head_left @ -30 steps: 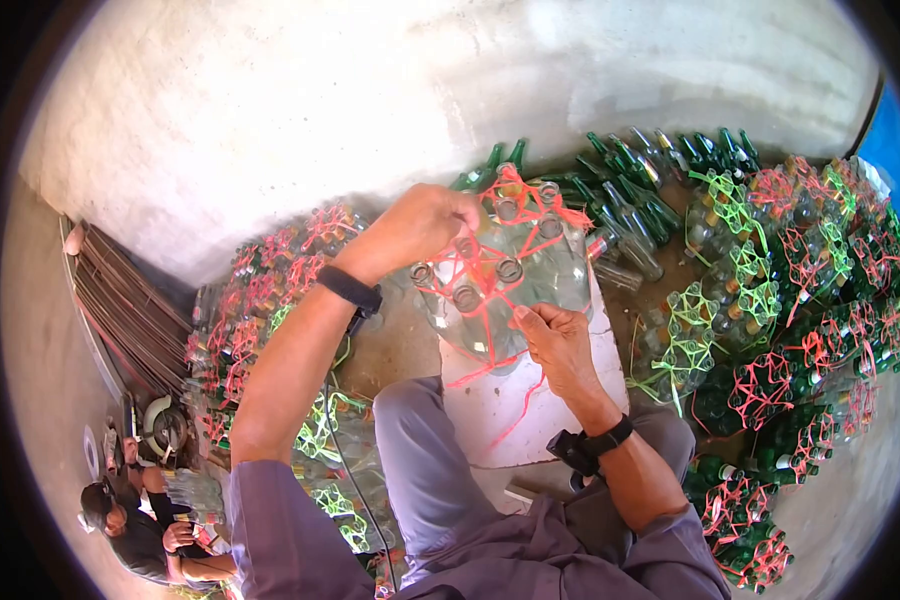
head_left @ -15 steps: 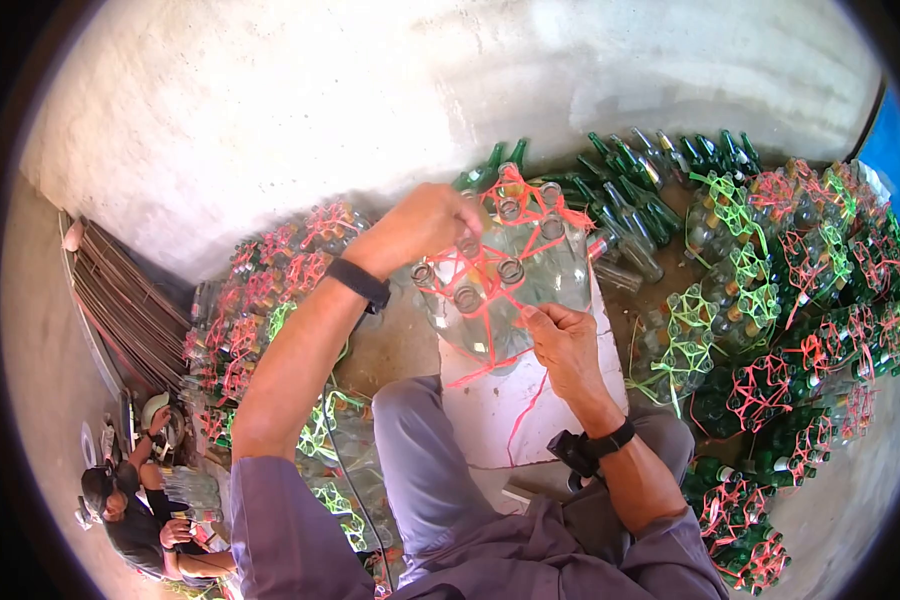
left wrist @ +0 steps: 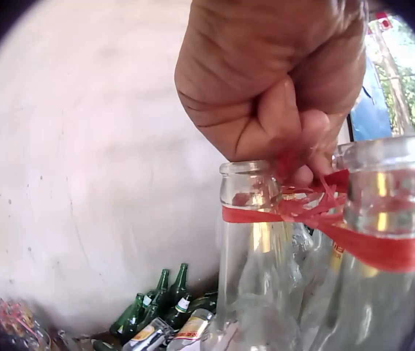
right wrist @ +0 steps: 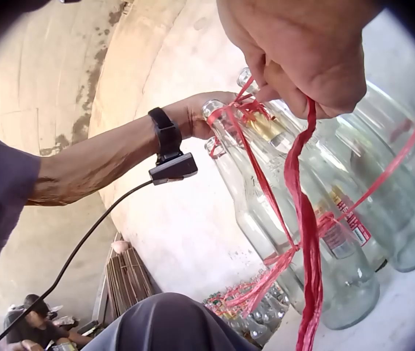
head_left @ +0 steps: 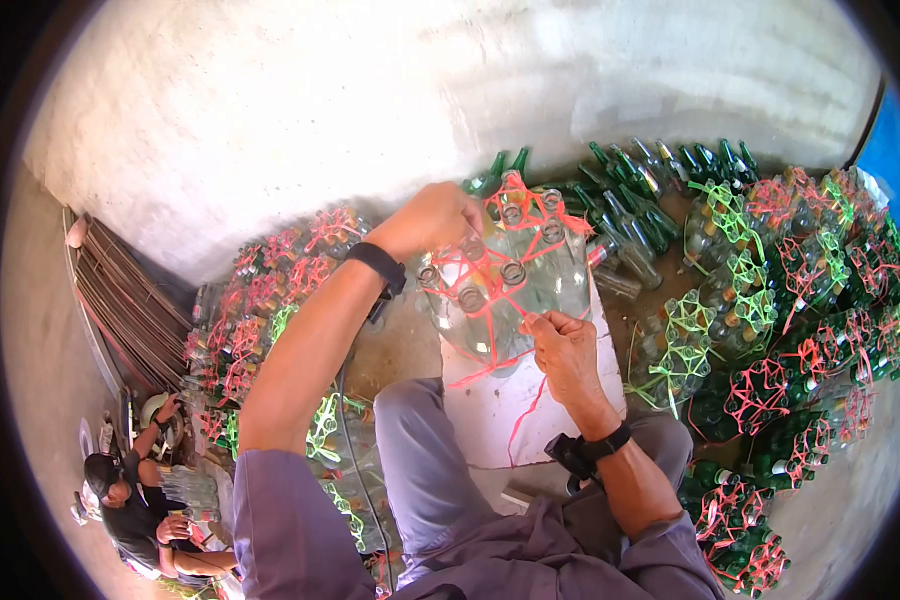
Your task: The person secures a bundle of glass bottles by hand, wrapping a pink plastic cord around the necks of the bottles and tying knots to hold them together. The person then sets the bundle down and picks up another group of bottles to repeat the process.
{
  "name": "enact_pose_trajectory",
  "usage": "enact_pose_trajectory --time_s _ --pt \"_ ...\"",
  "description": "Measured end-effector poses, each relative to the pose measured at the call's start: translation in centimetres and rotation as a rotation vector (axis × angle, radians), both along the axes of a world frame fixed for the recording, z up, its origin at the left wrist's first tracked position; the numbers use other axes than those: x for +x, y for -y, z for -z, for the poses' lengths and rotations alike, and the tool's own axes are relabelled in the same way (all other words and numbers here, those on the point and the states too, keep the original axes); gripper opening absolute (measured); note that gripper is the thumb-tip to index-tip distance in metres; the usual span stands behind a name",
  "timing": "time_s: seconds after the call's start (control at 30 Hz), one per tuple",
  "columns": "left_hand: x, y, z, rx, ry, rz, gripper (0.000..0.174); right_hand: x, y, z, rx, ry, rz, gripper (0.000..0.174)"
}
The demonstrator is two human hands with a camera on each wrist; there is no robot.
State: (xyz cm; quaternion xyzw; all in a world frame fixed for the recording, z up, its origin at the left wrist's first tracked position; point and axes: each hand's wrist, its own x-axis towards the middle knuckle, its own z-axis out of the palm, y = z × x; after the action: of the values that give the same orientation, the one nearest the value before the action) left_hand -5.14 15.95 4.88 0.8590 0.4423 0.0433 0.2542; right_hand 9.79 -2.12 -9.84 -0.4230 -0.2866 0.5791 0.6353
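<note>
Clear glass bottles [head_left: 560,275] stand upright in a bundle on a white board [head_left: 470,425], their necks wound and linked with red plastic strapping [left wrist: 394,252]. My left hand [head_left: 432,218] reaches over the left side of the necks. In the left wrist view its curled fingers [left wrist: 277,110] pinch red strap just above a bottle mouth. On the near right side, my right hand [head_left: 567,360] grips a red strip [right wrist: 306,241] between thumb and fingers; its loose tail hangs below the hand. A second red band circles the lower bodies of the bottles, knotted in front [right wrist: 292,252].
Bundled bottles with red and green strapping crowd the right [head_left: 750,290] and left [head_left: 250,340]. Loose green bottles [head_left: 650,205] lie along the wall [head_left: 370,110]. At lower left another person [head_left: 135,515] sits near a stack of rods [head_left: 125,300]. A black cable [right wrist: 83,241] runs from my left wrist.
My right hand has drawn slightly to the right with the strip, whose hanging tail shifted. My left hand stays over the necks. The other person has raised an arm.
</note>
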Motion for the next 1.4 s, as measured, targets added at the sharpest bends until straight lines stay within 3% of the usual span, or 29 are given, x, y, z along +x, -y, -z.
enact_pose_trajectory --time_s 0.3,0.37,0.63,0.73,0.8,0.83,0.9,1.07,1.13,1.4 --pt "-0.7 -0.9 1.7 -0.177 0.098 -0.115 0.009 -0.1 1.0 0.0 -0.086 -0.075 -0.038 0.024" --pt "-0.7 -0.8 1.9 -0.165 0.138 -0.108 0.010 0.3 1.0 0.1 -0.106 -0.139 -0.054 0.024" --pt "-0.8 1.5 1.8 0.005 0.129 -0.117 0.016 2.3 1.6 -1.3 -0.085 0.039 0.006 0.021" --pt "-1.6 3.1 3.3 0.094 0.298 -0.192 0.018 2.1 1.5 -0.4 -0.099 0.026 0.007 0.022" --pt "-2.0 6.6 4.2 0.461 0.601 -0.117 0.024 2.2 1.4 -0.6 -0.095 0.048 0.007 0.022" --pt "-2.0 8.6 4.4 0.458 0.600 -0.114 0.024 2.3 1.4 -0.6 -0.096 0.069 0.009 0.022" --pt "-1.7 12.1 4.6 0.739 0.531 -0.005 0.027 2.6 1.4 -0.7 -0.094 0.068 0.010 0.022" --pt "-1.1 13.0 8.1 0.660 0.576 -0.010 0.028 3.4 1.1 -1.1 -0.069 0.207 0.044 0.021" --pt "-0.9 12.9 8.4 0.630 0.609 -0.024 0.028 4.3 1.5 -2.6 -0.024 0.560 0.088 0.023" --pt "-1.0 12.5 8.8 0.578 0.712 -0.030 0.029 5.8 2.2 -3.0 -0.044 0.541 0.067 0.023"
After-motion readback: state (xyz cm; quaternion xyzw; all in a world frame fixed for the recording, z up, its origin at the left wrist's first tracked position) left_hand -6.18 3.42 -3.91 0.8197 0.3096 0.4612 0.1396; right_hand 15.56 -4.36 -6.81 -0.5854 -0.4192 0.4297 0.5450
